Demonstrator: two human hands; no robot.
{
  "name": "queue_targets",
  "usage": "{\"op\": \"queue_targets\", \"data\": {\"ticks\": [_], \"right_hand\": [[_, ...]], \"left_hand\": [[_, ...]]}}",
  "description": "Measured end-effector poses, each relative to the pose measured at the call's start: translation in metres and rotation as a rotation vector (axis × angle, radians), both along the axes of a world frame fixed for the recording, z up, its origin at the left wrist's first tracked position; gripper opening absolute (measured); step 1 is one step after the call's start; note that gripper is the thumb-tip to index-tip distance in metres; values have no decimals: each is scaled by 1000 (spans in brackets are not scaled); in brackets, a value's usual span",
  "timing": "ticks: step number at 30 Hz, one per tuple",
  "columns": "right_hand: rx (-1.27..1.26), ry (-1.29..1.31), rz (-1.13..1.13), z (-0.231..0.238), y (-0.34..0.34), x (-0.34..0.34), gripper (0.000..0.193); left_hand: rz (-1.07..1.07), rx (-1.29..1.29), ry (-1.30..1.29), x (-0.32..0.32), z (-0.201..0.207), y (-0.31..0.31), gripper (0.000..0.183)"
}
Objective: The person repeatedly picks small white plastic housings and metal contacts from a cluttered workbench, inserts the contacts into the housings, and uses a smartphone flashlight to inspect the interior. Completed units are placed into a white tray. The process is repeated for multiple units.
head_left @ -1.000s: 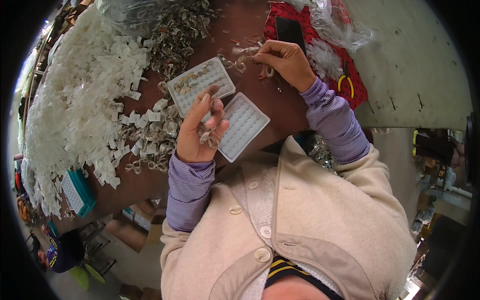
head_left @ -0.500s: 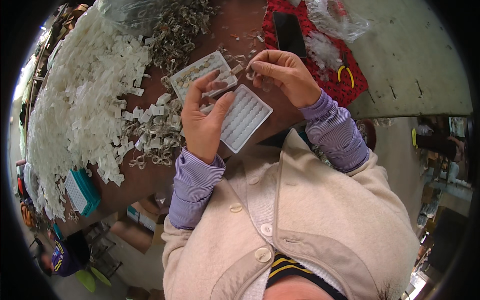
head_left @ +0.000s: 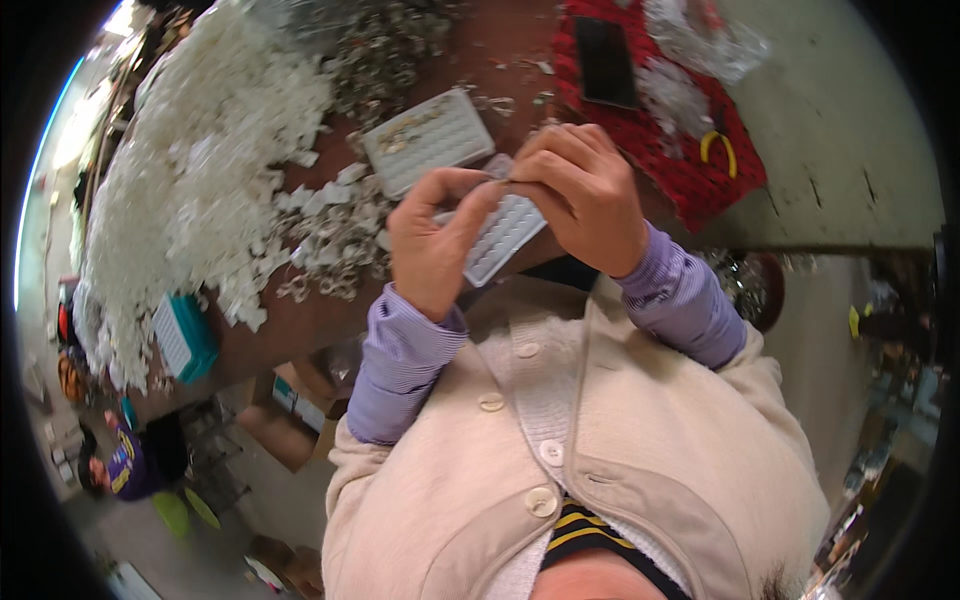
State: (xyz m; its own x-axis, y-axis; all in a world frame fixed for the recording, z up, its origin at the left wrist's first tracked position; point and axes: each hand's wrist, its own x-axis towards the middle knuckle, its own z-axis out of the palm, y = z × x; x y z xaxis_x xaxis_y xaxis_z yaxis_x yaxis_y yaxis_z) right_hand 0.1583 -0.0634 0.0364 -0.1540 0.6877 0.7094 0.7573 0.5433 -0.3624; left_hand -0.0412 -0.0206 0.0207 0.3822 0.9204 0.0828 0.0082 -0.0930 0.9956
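Note:
My left hand (head_left: 438, 240) and my right hand (head_left: 588, 195) meet over the trays, thumbs and fingers pinched together at the tips. Between them sits a small clear plastic piece (head_left: 498, 165), partly covered by the fingers; its exact kind is unclear. Under both hands lies a white ridged tray (head_left: 508, 238), its upper part hidden. Just beyond is a second white tray (head_left: 447, 150) with rows of slots and several small round pieces along its far side. Left of my left hand lies a heap of clear loops with white tabs (head_left: 335, 228).
A large pile of white plastic tabs (head_left: 200, 160) covers the table's left. Tangled loops (head_left: 385, 65) lie at the back, a teal box (head_left: 185, 340) at the front left edge. On a red cloth (head_left: 690, 195) rest a black phone (head_left: 605, 62), yellow-handled pliers (head_left: 718, 152) and clear plastic (head_left: 675, 95).
My hands have come together from apart, and their fingertips now meet over the lower tray. The view has shifted, so the table's things appear farther right.

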Motion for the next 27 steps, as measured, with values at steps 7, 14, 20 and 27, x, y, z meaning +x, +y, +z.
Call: {"op": "queue_targets", "data": {"ticks": [7,14,20,27], "right_hand": [[-74,-95,86,4,9,-21,16],[-255,48,171,-14,22,-48,15],[-309,175,216,-11,21,-47,16],[-220,330,322,13,25,-60,15]], "left_hand": [[-73,92,189,-52,10,27,25],[132,688,1148,-162,-6,184,18],[118,784,1323,-165,-15,203,10],[125,414,648,-94,50,87,28]]}}
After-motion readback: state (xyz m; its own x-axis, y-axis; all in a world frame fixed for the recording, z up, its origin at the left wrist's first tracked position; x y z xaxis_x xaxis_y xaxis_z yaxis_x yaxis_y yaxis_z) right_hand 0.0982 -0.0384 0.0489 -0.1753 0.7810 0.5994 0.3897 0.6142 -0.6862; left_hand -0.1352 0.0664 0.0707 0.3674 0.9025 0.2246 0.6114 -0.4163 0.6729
